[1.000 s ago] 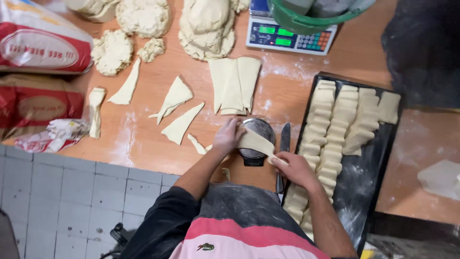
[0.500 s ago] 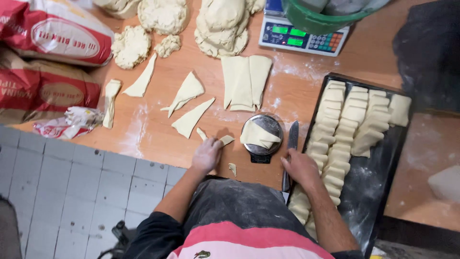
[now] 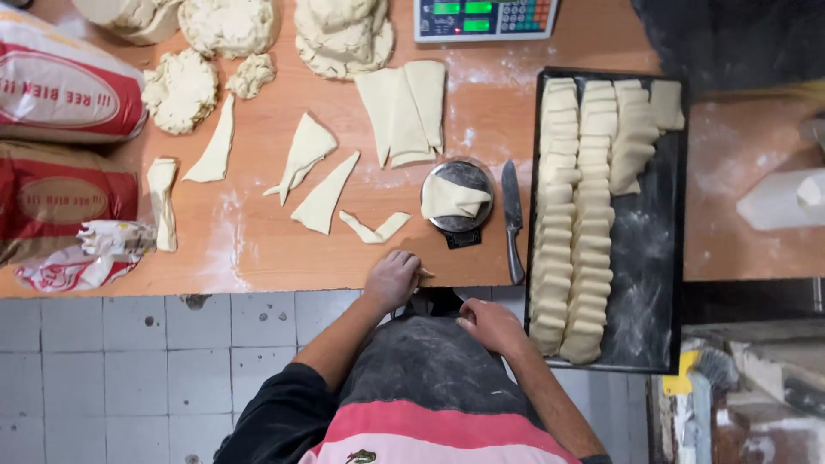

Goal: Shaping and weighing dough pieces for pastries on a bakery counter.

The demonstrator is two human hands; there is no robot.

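A: Where's the left hand?
B: At the table edge, fingers curled over a small dough scrap; whether it grips it I cannot tell

A: And the right hand?
B: Off the table, low by the apron, loosely open, holding nothing, just beside the tray corner

A: The dough?
B: A folded piece lies on the small scale, the knife just right of it. A thin strip lies above the left hand, triangles farther left, and cut pieces stand in rows on the tray
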